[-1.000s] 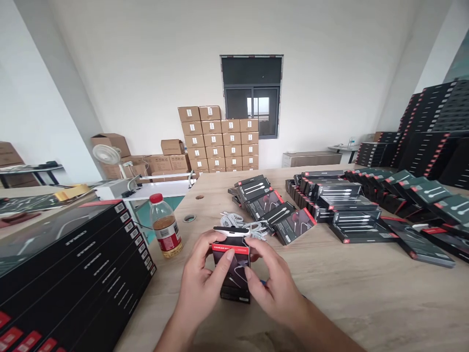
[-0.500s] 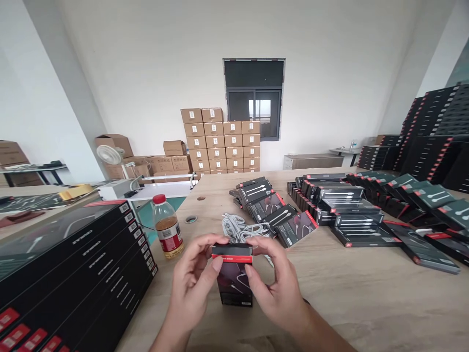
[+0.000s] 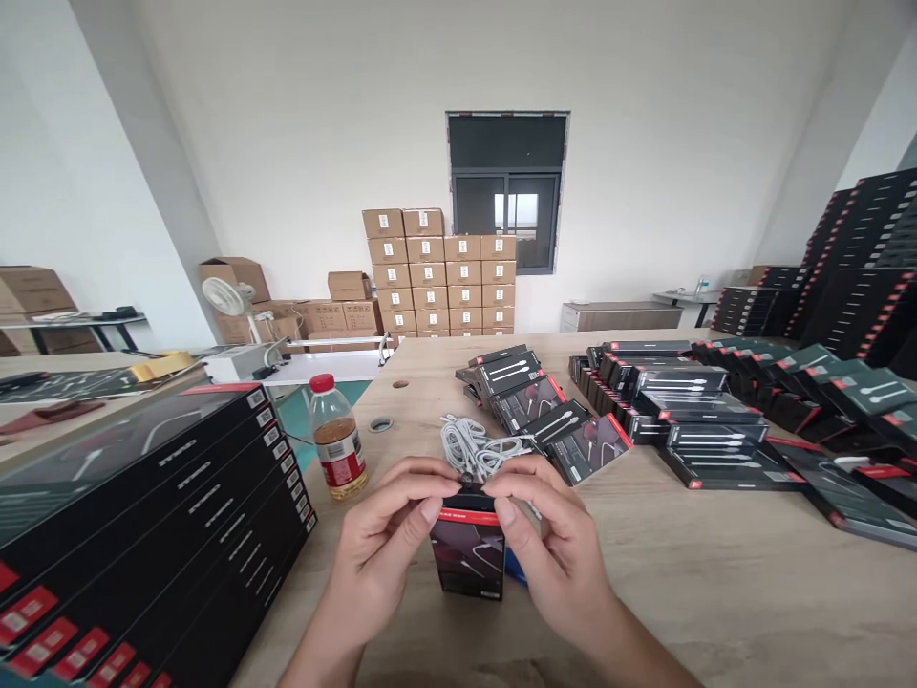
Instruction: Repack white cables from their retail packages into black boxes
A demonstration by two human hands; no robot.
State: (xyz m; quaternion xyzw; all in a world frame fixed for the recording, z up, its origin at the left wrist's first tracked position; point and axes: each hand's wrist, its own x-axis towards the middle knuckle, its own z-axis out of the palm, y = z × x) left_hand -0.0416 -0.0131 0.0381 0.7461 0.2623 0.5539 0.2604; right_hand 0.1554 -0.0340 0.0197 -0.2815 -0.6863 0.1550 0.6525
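A small black box with a red band [image 3: 469,554] stands upright on the wooden table, its printed face toward me. My left hand [image 3: 394,545] pinches the left side of its top edge between thumb and fingers. At the top right corner, my right hand [image 3: 555,545] does the same with its thumb and fingertips. Between the fingertips the top flap looks raised; its details are small. A bundle of white cables [image 3: 473,444] lies just behind the box. Something blue [image 3: 514,568] shows partly behind the box, beside my right hand.
Tall stacked black boxes [image 3: 179,516] stand at the left, with a red-capped bottle [image 3: 336,444] beside them. Loose flat boxes [image 3: 526,401] lie beyond the cables. Rows of boxes [image 3: 688,401] cover the table's right. Cartons [image 3: 430,272] are piled by the wall.
The view has turned slightly left. My fingertips have come closer together over the box top, where the flap has changed shape. The blue thing now shows behind the box.
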